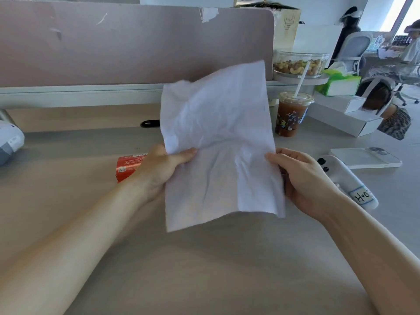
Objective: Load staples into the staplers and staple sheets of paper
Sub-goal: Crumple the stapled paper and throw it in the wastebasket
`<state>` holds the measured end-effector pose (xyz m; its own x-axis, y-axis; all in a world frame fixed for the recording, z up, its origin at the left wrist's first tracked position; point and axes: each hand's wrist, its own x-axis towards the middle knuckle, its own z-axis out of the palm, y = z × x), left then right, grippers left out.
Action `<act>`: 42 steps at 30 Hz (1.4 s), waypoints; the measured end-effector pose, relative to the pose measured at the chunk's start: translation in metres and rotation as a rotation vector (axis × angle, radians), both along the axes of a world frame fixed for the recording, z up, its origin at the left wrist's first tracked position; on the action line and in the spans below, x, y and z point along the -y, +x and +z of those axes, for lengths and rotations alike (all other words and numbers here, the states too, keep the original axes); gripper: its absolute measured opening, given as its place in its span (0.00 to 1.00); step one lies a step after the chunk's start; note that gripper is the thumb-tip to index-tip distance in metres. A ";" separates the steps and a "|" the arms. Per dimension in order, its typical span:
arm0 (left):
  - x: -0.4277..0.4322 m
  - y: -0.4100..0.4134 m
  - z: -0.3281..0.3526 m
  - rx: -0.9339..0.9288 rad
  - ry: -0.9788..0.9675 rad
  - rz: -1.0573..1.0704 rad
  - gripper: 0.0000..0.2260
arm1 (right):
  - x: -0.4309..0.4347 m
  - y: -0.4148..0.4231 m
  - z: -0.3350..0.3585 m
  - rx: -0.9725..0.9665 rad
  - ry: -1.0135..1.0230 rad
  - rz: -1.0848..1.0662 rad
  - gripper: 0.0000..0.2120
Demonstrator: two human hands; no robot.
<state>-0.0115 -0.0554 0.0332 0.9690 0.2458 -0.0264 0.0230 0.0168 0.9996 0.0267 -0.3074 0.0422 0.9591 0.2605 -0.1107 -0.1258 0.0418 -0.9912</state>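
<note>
Both hands have the crumpled paper (218, 142) pinched up off the desk (204, 269), left hand (159, 171) and right hand (302, 178) gripping opposite edges, probably to line the sheets up, though no stapler's visible anywhere.

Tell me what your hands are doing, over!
Left hand and right hand both gripping crumpled paper, held up off desk. Orange box behind left hand. No stapler in sight.
</note>
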 end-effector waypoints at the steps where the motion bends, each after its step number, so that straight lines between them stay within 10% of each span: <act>1: -0.002 -0.001 0.001 0.015 0.022 -0.029 0.04 | 0.001 0.000 0.000 0.017 -0.024 0.022 0.10; 14: -0.005 -0.007 0.002 0.112 -0.216 -0.293 0.05 | 0.007 0.006 -0.004 0.247 0.031 -0.033 0.09; 19: -0.008 -0.011 0.002 0.029 -0.480 -0.482 0.22 | 0.013 0.012 -0.008 0.508 -0.235 -0.192 0.14; 24: 0.027 -0.023 0.008 -0.052 -0.230 -0.378 0.16 | -0.001 0.001 -0.015 0.801 -0.342 -0.405 0.17; 28: 0.041 -0.018 -0.003 -0.020 -0.069 -0.308 0.48 | -0.014 -0.008 -0.013 0.906 -0.394 -0.463 0.20; 36: 0.058 -0.019 -0.010 0.185 -0.090 -0.455 0.58 | -0.038 -0.032 -0.015 1.131 -0.385 0.058 0.20; 42: 0.053 -0.021 -0.008 0.312 0.070 -0.269 0.40 | -0.030 -0.031 -0.013 0.937 -0.270 0.278 0.26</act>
<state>-0.0327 -0.1084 0.0255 0.9577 -0.0262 0.2865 -0.2870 -0.0170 0.9578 -0.0039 -0.2774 0.0288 0.5991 0.5650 0.5673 0.7364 -0.1107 -0.6674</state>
